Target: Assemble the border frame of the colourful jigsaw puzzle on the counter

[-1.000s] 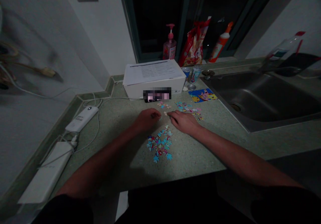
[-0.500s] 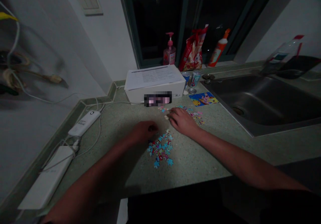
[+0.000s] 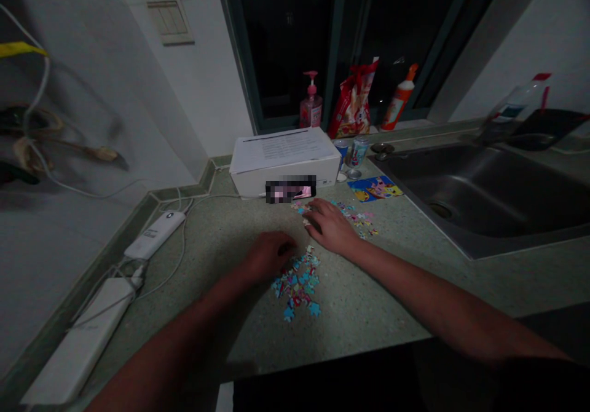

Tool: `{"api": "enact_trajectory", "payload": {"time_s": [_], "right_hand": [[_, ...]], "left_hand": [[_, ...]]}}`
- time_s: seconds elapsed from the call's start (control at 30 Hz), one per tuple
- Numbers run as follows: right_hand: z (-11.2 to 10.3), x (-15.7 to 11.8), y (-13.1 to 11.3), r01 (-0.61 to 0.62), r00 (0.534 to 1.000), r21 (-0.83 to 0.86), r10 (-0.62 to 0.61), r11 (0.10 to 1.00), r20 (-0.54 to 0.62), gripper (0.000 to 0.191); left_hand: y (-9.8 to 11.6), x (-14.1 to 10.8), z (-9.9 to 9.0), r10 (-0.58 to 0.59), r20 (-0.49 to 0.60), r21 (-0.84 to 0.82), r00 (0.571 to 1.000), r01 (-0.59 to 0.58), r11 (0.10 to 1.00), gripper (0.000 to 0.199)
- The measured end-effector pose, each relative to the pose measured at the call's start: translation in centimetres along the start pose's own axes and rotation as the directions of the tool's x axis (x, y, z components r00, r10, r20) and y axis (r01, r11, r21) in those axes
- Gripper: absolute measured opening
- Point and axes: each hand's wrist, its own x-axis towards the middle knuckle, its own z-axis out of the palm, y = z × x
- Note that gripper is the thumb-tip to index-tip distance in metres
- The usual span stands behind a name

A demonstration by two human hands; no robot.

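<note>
Blue and multicoloured puzzle pieces (image 3: 297, 283) lie in a loose pile on the green counter (image 3: 364, 313). My left hand (image 3: 273, 253) is at the upper left edge of this pile, its fingers curled together; anything between the fingertips is too small to make out. My right hand (image 3: 330, 226) rests palm down farther back, fingers apart, beside a small group of pale pieces (image 3: 300, 206). More pink, yellow and blue pieces (image 3: 362, 218) are spread to the right of that hand. Behind them lies a blue picture card (image 3: 375, 188) with colourful figures.
A white box (image 3: 286, 160) stands at the back with a phone (image 3: 290, 189) leaning on its front. Cans (image 3: 358, 152) are beside it. The steel sink (image 3: 498, 197) is at the right. A white power bank (image 3: 155, 235), cables and a white power strip (image 3: 83, 344) lie left.
The whole view has shifted slightly, so the scene sits lower. My left hand has moved a little right, toward the top of the pile. My right hand's fingers look slightly more spread.
</note>
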Motion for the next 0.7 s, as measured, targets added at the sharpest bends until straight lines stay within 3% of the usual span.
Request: {"api": "enact_trajectory", "payload": {"time_s": [0.23,0.47,0.7], "right_hand": [[-0.1,0.2,0.4,0.020,0.999,0.039,-0.021,0.999,0.035,0.017],[-0.2,0.3,0.7,0.045,0.999,0.093,-0.046,0.995,0.005,0.018],[-0.5,0.0,0.7,0.103,0.994,0.187,-0.106,0.977,0.001,0.008]], "left_hand": [[-0.9,0.1,1.7,0.030,-0.172,0.016,0.985,-0.028,0.999,0.017],[-1.1,0.1,1.6,0.055,-0.222,0.035,0.973,-0.048,0.998,0.019],[-0.9,0.2,1.5,0.052,-0.226,0.054,0.973,-0.041,0.998,0.019]]}}
